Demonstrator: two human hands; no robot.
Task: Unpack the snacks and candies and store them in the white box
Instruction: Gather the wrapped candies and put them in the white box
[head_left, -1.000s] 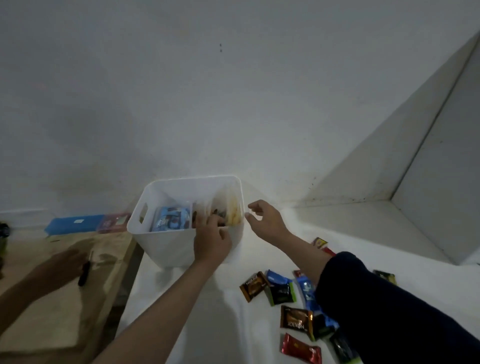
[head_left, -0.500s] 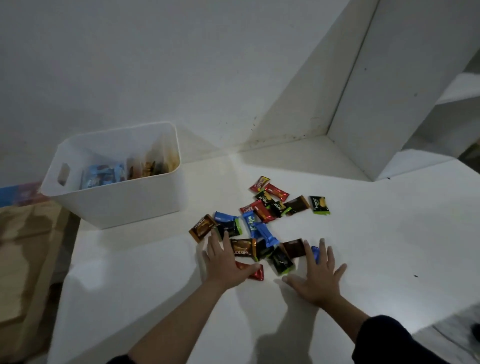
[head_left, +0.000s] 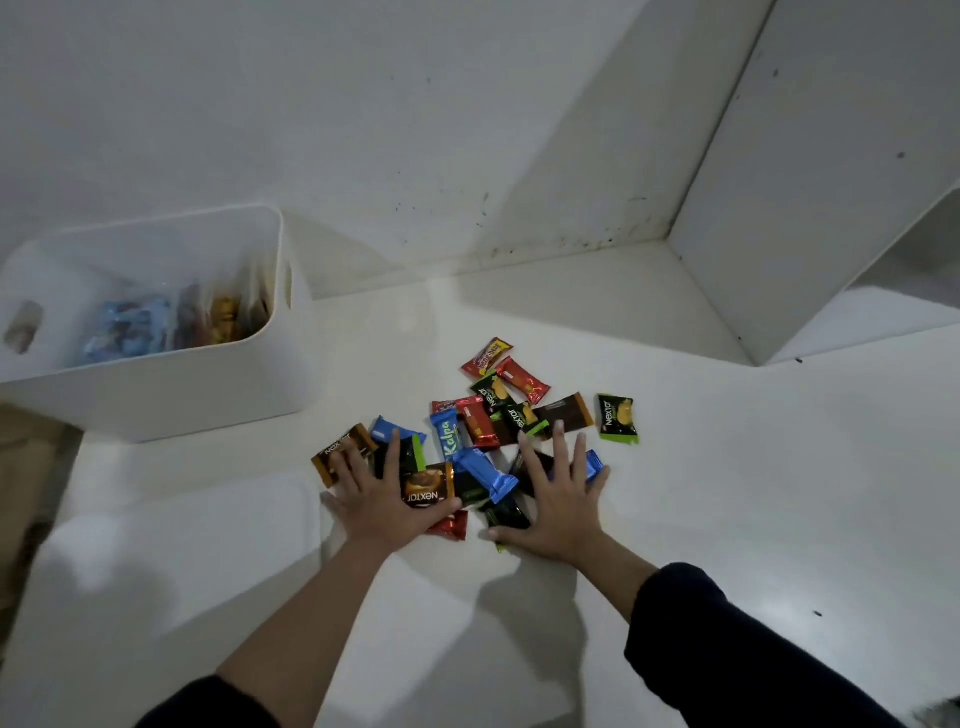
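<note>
Hands (head_left: 382, 501) (head_left: 558, 506) flat on snack pile (head_left: 485, 441) (white box (head_left: 156, 400) well left).

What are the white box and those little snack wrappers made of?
The white box looks like matte moulded plastic: rounded corners, cut-out handle, slightly translucent walls. The snack wrappers seem to be glossy plastic or foil film, with crimped ends and shiny highlights.

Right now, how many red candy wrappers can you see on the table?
4: two at the far end of the pile, one in the middle, one between the hands. More may be hidden.
</note>
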